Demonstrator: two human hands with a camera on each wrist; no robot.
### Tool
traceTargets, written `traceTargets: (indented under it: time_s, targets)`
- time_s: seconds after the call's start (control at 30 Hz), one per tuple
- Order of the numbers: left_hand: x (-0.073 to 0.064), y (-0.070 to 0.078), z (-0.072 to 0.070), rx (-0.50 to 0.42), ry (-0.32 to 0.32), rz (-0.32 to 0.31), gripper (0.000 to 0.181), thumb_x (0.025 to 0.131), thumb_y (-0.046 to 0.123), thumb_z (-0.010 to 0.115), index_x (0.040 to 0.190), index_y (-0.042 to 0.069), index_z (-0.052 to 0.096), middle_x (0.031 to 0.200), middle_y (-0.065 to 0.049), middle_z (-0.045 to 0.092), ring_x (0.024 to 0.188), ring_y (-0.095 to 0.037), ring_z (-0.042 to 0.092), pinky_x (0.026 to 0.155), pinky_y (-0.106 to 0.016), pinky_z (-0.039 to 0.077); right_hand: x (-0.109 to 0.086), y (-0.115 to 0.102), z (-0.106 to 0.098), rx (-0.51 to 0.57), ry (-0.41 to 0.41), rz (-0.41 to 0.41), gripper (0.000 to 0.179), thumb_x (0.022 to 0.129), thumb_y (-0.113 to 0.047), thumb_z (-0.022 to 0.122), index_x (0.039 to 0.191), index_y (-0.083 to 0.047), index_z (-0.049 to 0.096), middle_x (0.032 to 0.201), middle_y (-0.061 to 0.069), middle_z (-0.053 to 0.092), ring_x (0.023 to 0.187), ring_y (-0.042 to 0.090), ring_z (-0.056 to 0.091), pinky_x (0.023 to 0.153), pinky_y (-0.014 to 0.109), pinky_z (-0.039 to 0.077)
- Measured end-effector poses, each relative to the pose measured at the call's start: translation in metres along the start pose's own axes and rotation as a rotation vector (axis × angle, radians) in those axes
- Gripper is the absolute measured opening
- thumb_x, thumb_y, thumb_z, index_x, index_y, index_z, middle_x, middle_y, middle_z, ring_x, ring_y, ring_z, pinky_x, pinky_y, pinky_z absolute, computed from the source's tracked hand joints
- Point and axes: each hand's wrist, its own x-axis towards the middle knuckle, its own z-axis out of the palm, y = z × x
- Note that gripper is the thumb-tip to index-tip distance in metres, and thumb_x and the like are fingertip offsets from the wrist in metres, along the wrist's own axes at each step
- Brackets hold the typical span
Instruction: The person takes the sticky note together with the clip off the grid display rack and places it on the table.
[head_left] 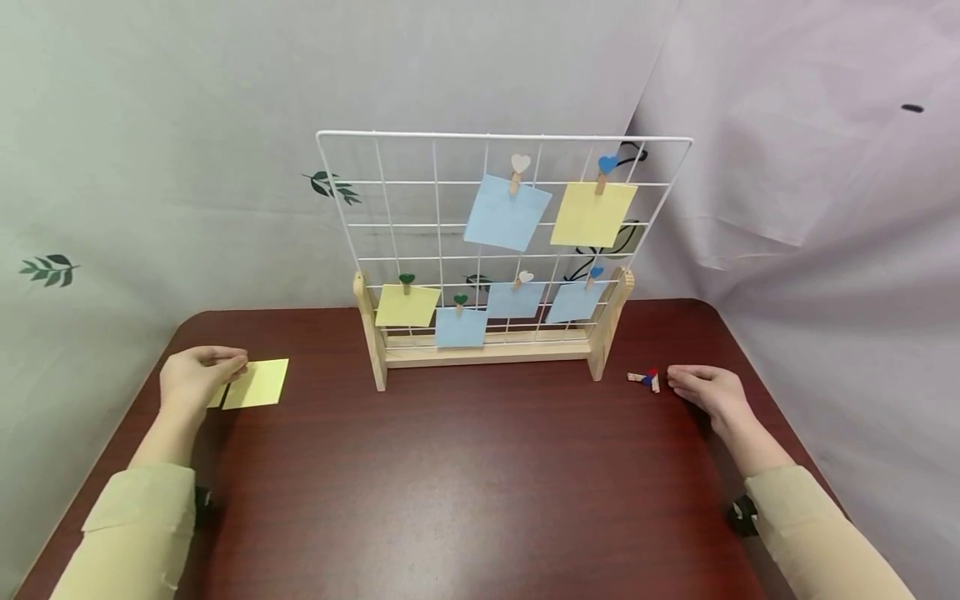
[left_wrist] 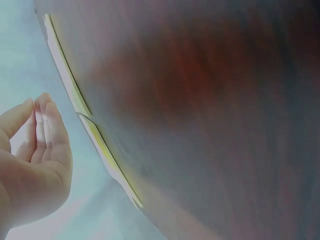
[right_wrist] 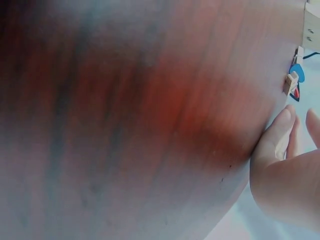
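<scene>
My left hand (head_left: 197, 379) hovers over two yellow paper squares (head_left: 258, 385) lying side by side on the table's left. In the left wrist view its thumb and fingertips come close together, with nothing visible between them, and the squares (left_wrist: 67, 65) appear edge-on just beyond. At the right, my right hand (head_left: 712, 392) is beside small wooden clothespins (head_left: 634, 377) with red and blue hearts. Its fingers are loosely bent and hold nothing; the clothespins (right_wrist: 297, 72) sit just past the fingertips in the right wrist view.
A white wire grid (head_left: 397, 133) on a wooden stand (head_left: 487, 357) occupies the table's back middle. Heart-topped clothespins fix a large light blue sheet (head_left: 507, 215), a yellow sheet (head_left: 592, 218) and several smaller sheets to it. Pale cloth (head_left: 225, 167) hangs behind the dark red table (head_left: 465, 467).
</scene>
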Motion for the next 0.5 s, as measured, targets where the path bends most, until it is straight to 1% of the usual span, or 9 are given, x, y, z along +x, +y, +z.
traceTargets:
  time_s: [0.17,0.3,0.5]
  targets:
    - [-0.003,0.007,0.006,-0.032,-0.002,0.007,0.041,0.106,0.014,0.063,0.130,-0.019,0.064,0.068,0.037,0.062,0.066,0.014,0.067,0.064,-0.012,0.059,-0.001,-0.001,0.002,0.019,-0.005,-0.009,0.026,0.106,-0.012,0.066,0.091,-0.029,0.079,0.085,-0.024,0.075,0.079,-0.007,0.073,0.075,0.013,0.062]
    - [-0.006,0.012,0.010,-0.068,-0.008,0.024,0.039,0.104,0.010,0.065,0.129,-0.021,0.064,0.067,0.035,0.063,0.067,0.012,0.068,0.066,-0.013,0.061,-0.002,-0.003,0.003,0.010,-0.002,-0.019,0.027,0.106,-0.015,0.066,0.090,-0.033,0.078,0.085,-0.024,0.075,0.081,-0.007,0.073,0.076,0.013,0.062]
    - [-0.011,0.017,0.016,-0.081,-0.023,0.045,0.039,0.103,0.011,0.068,0.128,-0.019,0.065,0.068,0.033,0.066,0.068,0.011,0.070,0.068,-0.013,0.061,-0.006,-0.003,0.002,-0.029,0.003,-0.035,0.018,0.106,-0.019,0.067,0.096,-0.031,0.078,0.086,-0.025,0.074,0.083,-0.008,0.073,0.078,0.013,0.062]
